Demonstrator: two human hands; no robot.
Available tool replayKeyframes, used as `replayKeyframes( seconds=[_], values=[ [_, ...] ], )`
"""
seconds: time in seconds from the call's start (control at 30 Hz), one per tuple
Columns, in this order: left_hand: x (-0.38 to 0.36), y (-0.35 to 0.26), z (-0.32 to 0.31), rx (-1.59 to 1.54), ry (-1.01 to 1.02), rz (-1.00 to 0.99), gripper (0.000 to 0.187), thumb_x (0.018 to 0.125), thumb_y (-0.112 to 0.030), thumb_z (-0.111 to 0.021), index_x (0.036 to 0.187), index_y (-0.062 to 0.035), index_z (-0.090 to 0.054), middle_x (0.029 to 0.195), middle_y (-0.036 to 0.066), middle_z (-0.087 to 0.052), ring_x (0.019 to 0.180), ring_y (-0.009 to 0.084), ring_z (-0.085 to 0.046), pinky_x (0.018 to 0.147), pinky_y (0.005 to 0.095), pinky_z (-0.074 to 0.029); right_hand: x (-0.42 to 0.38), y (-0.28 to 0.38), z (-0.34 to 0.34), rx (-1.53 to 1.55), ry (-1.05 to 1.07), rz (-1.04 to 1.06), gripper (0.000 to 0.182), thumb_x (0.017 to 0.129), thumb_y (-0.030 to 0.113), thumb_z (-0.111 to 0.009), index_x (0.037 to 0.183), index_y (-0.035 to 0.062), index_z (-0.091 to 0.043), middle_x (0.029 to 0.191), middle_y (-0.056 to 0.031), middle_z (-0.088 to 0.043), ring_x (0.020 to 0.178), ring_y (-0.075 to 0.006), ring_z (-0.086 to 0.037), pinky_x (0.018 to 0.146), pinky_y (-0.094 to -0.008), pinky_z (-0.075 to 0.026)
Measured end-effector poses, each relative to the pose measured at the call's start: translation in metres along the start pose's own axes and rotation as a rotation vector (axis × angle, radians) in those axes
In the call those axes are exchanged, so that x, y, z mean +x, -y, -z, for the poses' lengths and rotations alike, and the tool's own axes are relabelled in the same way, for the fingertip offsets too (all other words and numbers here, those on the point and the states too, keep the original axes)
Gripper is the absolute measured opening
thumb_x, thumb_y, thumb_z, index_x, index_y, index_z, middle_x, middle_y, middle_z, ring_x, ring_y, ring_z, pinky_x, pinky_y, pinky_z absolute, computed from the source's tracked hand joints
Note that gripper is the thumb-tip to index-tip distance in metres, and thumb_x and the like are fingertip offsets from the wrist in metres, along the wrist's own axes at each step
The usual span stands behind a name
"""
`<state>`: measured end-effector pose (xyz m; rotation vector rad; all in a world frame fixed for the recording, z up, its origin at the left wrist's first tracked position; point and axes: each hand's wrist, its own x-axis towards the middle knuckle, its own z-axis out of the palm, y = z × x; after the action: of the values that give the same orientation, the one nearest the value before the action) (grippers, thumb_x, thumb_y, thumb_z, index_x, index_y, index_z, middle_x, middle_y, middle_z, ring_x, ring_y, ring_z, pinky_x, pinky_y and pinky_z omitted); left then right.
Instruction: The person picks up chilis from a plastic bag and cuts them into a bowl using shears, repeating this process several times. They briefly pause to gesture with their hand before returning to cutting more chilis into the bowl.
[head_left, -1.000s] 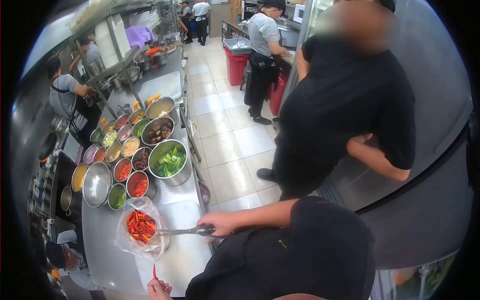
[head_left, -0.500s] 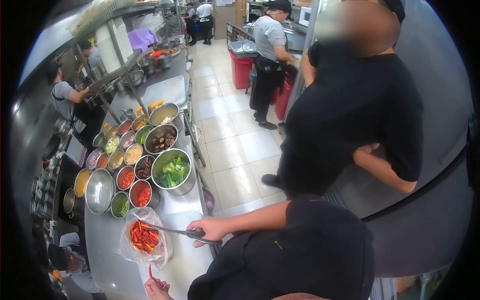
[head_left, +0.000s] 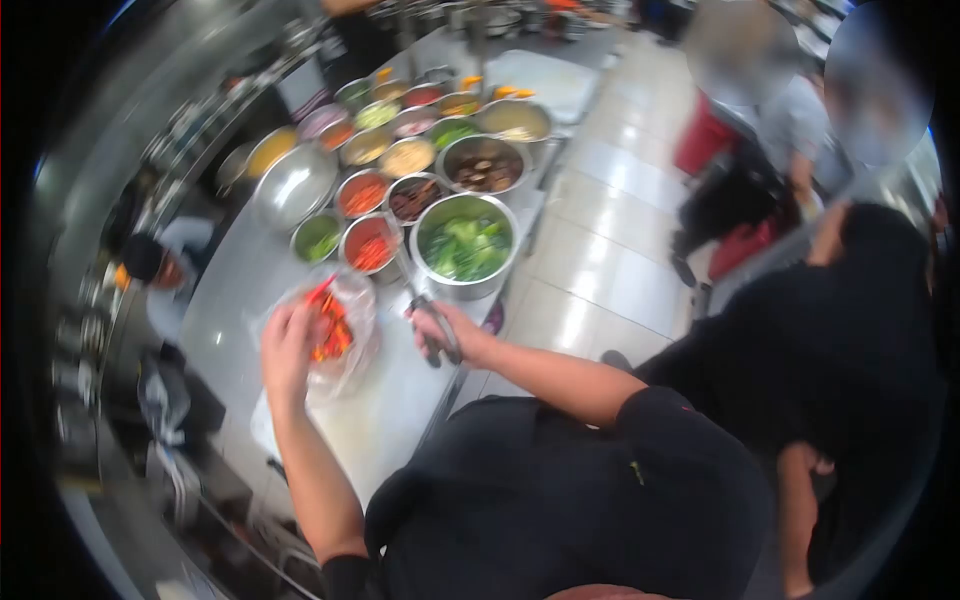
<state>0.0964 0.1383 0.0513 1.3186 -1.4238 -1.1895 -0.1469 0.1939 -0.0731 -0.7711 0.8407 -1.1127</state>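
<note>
Left of the frame's centre, the left hand [head_left: 287, 345] grips the rim of the plastic bag [head_left: 330, 335] of chillies on the surface [head_left: 230, 300]. The right hand [head_left: 445, 330] clutches scissors [head_left: 425, 318] just beside the bag, below the bowl of greens [head_left: 465, 243].

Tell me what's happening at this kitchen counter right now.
A person in black stands at a steel counter. Their left hand reaches into a clear plastic bag of red chillies; their right hand grips dark-handled scissors. Behind sit round metal ingredient tubs, including a large bowl of leafy greens. The picture is motion-blurred.
</note>
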Motion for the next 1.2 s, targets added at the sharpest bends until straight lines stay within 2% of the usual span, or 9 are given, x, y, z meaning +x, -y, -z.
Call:
replayKeyframes(
  seconds=[0.2, 0.57, 0.7, 0.77, 0.9, 0.97, 1.03, 1.13, 1.2],
  values=[
    [0.066, -0.017, -0.052, -0.135, 0.023, 0.132, 0.028, 0.099, -0.022, -0.048, 0.108, 0.0038, -0.054, 0.111, 0.015, -0.062, 0.092, 0.0239, -0.066, 0.074, 0.0315, -0.055, 0.018, 0.008, -0.004, 0.108, 0.069, -0.18, 0.055, 0.094, 0.049, -0.055, 0.129, 0.0071, -0.047, 0.086, -0.0022, -0.06, 0.073, -0.0119, -0.06, 0.07, -0.0282, -0.051],
    [0.104, 0.027, -0.073, -0.329, 0.095, 0.362, 0.04, 0.102, -0.026, -0.037, 0.127, 0.0046, -0.04, 0.129, 0.022, -0.053, 0.107, 0.0346, -0.061, 0.08, 0.0458, -0.057, 0.051, -0.011, -0.015, 0.133, 0.113, -0.146, 0.047, 0.09, 0.052, -0.061, 0.108, 0.0092, -0.053, 0.08, -0.0017, -0.058, 0.066, -0.0114, -0.059, 0.058, -0.0258, -0.047],
    [0.101, 0.021, -0.062, -0.303, 0.012, 0.277, 0.04, 0.101, -0.032, -0.038, 0.125, 0.001, -0.044, 0.126, 0.02, -0.054, 0.111, 0.0351, -0.061, 0.08, 0.0419, -0.056, 0.038, -0.001, -0.006, 0.253, 0.165, 0.062, 0.046, 0.09, 0.039, -0.068, 0.119, 0.0061, -0.052, 0.084, -0.0005, -0.059, 0.066, -0.0094, -0.058, 0.054, -0.0242, -0.046],
    [0.086, 0.008, -0.053, -0.357, 0.016, 0.208, 0.036, 0.1, -0.03, -0.042, 0.118, 0.0005, -0.048, 0.12, 0.019, -0.057, 0.106, 0.0341, -0.063, 0.08, 0.0416, -0.056, 0.007, 0.047, -0.01, -0.148, 0.08, 0.198, 0.052, 0.093, 0.041, -0.063, 0.128, 0.0046, -0.049, 0.082, -0.0003, -0.057, 0.068, -0.0092, -0.056, 0.06, -0.0253, -0.046],
    [0.058, 0.0, -0.029, -0.439, -0.02, 0.17, 0.027, 0.099, -0.028, -0.046, 0.108, -0.0024, -0.051, 0.113, 0.016, -0.061, 0.1, 0.0304, -0.065, 0.079, 0.0393, -0.057, -0.013, 0.111, 0.002, -0.2, -0.011, 0.733, 0.053, 0.089, 0.029, -0.072, 0.128, 0.0027, -0.048, 0.085, 0.0014, -0.055, 0.072, -0.0063, -0.053, 0.062, -0.0233, -0.045],
    [0.046, 0.005, -0.018, -0.454, -0.026, 0.166, 0.026, 0.099, -0.028, -0.048, 0.106, -0.0035, -0.051, 0.11, 0.014, -0.063, 0.097, 0.0278, -0.066, 0.077, 0.037, -0.057, -0.037, 0.173, 0.013, -0.394, -0.087, 0.763, 0.053, 0.087, 0.021, -0.075, 0.128, 0.0017, -0.048, 0.083, 0.002, -0.056, 0.073, -0.0053, -0.053, 0.063, -0.0225, -0.045],
    [0.035, 0.007, -0.011, -0.467, -0.032, 0.164, 0.025, 0.099, -0.028, -0.049, 0.106, -0.0042, -0.051, 0.108, 0.013, -0.064, 0.094, 0.0257, -0.067, 0.076, 0.0351, -0.057, -0.055, 0.234, 0.014, -0.546, -0.153, 1.032, 0.044, 0.093, 0.027, -0.066, 0.125, 0.0008, -0.049, 0.077, -0.0012, -0.056, 0.071, -0.0073, -0.055, 0.064, -0.022, -0.046],
    [0.017, 0.005, -0.005, -0.464, -0.065, 0.183, 0.026, 0.1, -0.029, -0.049, 0.106, -0.0041, -0.051, 0.105, 0.012, -0.064, 0.09, 0.0233, -0.067, 0.073, 0.033, -0.058, -0.068, 0.322, 0.025, -0.163, -0.076, 1.029, 0.037, 0.093, 0.026, -0.063, 0.118, 0.0009, -0.054, 0.076, -0.0046, -0.061, 0.065, -0.009, -0.058, 0.059, -0.0221, -0.047],
    [0.013, 0.018, 0.009, -0.486, -0.06, 0.187, 0.025, 0.1, -0.028, -0.048, 0.107, -0.0039, -0.052, 0.105, 0.012, -0.064, 0.088, 0.0227, -0.067, 0.072, 0.0326, -0.057, -0.063, 0.373, 0.04, -0.297, -0.069, 1.383, 0.032, 0.087, 0.017, -0.073, 0.111, 0.0033, -0.058, 0.084, -0.0046, -0.067, 0.064, -0.0065, -0.061, 0.056, -0.0218, -0.05]
  ],
)
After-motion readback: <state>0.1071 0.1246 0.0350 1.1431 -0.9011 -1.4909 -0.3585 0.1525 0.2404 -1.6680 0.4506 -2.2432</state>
